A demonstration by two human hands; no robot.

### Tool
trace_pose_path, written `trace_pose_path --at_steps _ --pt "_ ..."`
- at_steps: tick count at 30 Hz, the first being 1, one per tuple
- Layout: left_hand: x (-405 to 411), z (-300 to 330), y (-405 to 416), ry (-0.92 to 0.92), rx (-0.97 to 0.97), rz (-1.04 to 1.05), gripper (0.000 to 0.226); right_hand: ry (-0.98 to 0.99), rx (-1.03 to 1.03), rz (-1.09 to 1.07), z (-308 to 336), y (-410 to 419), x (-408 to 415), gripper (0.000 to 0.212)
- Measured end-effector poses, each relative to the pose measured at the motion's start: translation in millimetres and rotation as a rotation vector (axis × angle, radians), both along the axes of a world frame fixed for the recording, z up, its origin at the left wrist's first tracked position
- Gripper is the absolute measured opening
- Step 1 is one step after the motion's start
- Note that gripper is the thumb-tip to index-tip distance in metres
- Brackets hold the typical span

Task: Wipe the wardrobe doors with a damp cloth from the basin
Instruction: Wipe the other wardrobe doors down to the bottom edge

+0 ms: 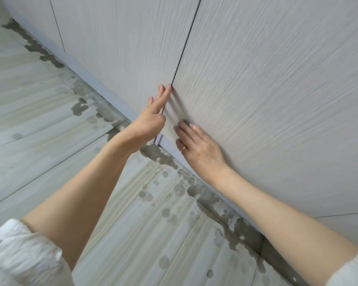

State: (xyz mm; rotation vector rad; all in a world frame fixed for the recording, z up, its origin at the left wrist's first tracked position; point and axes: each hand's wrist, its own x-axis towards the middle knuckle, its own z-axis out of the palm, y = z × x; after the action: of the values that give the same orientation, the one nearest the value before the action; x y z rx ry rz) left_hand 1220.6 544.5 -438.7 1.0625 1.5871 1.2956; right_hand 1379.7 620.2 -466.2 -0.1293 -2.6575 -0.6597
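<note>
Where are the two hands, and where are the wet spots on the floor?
left hand [151,118]: head view, back of hand by the door gap.
right hand [201,147]: head view, back of hand.
dark wet patches on the pale floor tiles [159,155]: head view, patch beside the plinth.

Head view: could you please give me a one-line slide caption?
Both bare hands, left hand and right hand, lie open at the wardrobe door seam above a wet-spotted floor.

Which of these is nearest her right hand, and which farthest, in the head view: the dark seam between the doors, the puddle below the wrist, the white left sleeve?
From the right hand:
1. Seam between the doors, just to its left, by the fingertips.
2. Puddle on the floor, lower left, along the plinth.
3. White sleeve, far bottom-left corner.
</note>
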Motion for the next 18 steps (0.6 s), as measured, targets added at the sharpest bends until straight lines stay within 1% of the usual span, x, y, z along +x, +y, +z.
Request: trace_pose_path --at_steps 1,3,4,5,9,10,11,13,14,16,17,18 --pt "0 0 -1 0.007 -0.001 -0.011 0.085 -0.12 0.023 0.024 -8 -2 12 0.004" --pt "-2 0 -4 0.03 -0.001 -0.02 0.087 -0.47 0.063 -0.001 -25 -9 37 0.019" --pt "-2 0 -5 0.042 0.0 -0.029 0.088 -0.544 0.026 -0.067 -29 -11 44 0.023" --pt "-2 -1 -5 0.053 0.001 -0.035 0.089 -0.512 -0.003 -0.115 -29 -12 43 0.022" --pt "-5 -1 -3 0.117 -0.008 -0.029 0.088 -0.093 -0.031 -0.023 -15 0 -10 0.005" --pt "-6 -2 -2 0.147 -0.013 -0.021 0.086 -0.008 -0.037 -0.022 -9 2 -28 0.003" --pt "-8 -2 -2 0.177 -0.016 -0.021 0.084 0.052 -0.049 -0.033 -7 6 -42 0.007" --pt "-11 -4 -1 0.234 -0.024 -0.019 0.082 0.058 -0.05 -0.049 -13 5 -53 0.025" --pt "-13 -5 0 0.259 -0.027 -0.016 0.084 0.003 -0.025 -0.053 -21 3 -51 0.03" --pt "-16 -7 -1 0.284 -0.026 -0.006 0.087 -0.163 0.012 -0.036 -39 -2 -37 0.018" --pt "-18 -9 -2 0.285 -0.023 -0.008 0.087 -0.215 -0.007 -0.027 -44 -5 -28 0.016" --pt "-20 -10 -2 0.279 -0.015 -0.01 0.086 -0.228 -0.014 -0.021 -45 -6 -23 0.022"
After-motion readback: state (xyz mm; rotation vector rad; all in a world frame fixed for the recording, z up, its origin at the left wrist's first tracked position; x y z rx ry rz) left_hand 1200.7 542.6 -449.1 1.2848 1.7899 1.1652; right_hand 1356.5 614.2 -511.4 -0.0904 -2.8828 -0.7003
